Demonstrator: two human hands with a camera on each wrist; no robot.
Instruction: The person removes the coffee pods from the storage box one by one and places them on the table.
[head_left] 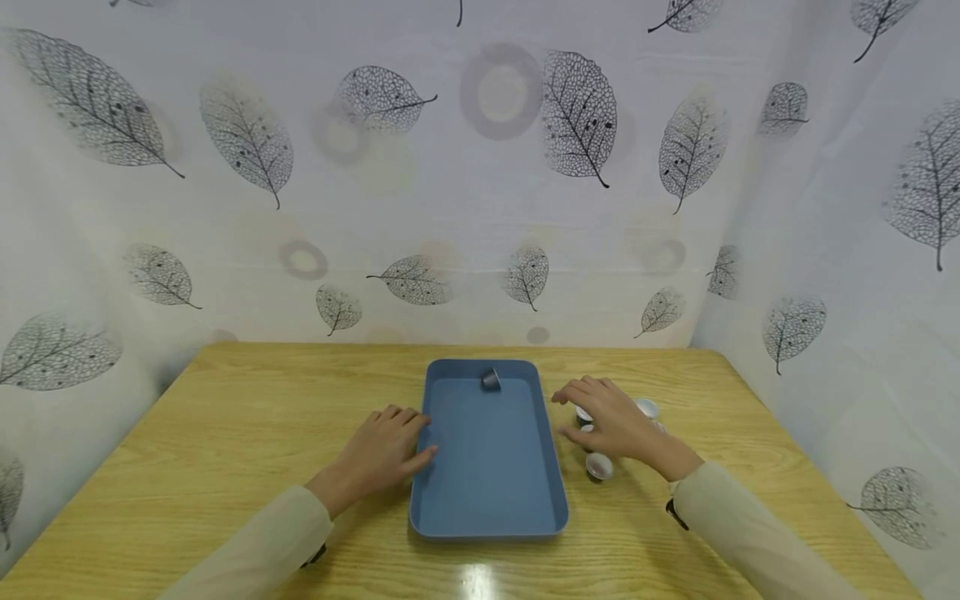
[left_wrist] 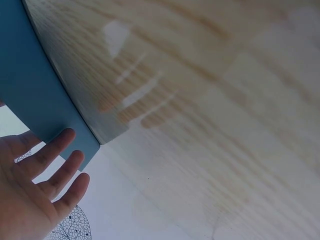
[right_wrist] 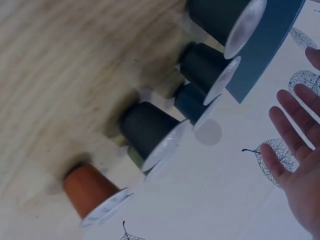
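Observation:
A blue rectangular tray [head_left: 487,467] sits on the table. Inside, by its far wall, one dark coffee capsule [head_left: 491,380] lies tipped over. My left hand [head_left: 381,450] rests at the tray's left rim, thumb reaching over the inside; in the left wrist view relaxed fingers [left_wrist: 62,142] lie against the outer wall. To the right of the tray, my right hand [head_left: 611,421] hovers over several coffee capsules [head_left: 599,467] with pale lids, partly hiding them. The right wrist view shows an orange capsule [right_wrist: 92,192] and dark capsules [right_wrist: 150,130], apart from the spread right hand [right_wrist: 300,165].
The wooden table [head_left: 285,392] extends to both sides of the tray. A white curtain [head_left: 450,208] with leaf prints stands behind the table and along its sides. Another white-lidded capsule [head_left: 647,408] stands beyond my right hand.

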